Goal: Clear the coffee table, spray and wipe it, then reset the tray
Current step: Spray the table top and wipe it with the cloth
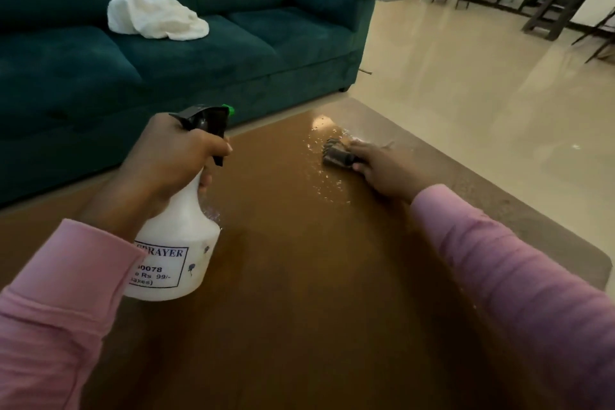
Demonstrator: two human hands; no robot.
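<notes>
My left hand (173, 156) grips the neck and black trigger of a white spray bottle (179, 236), held above the brown coffee table (299, 293); the green nozzle tip points right. Farther out, my right hand (382, 170) holds a small dark grey folded cloth (337, 153) and presses it on the tabletop near the far corner. Spray droplets (322, 176) glisten on the wood around the cloth. No tray is in view.
A teal sofa (166, 53) stands just behind the table's left edge, with a crumpled white cloth (153, 15) on its seat. Glossy cream floor (466, 76) lies to the right. Chairs and table legs (549, 3) stand far back right.
</notes>
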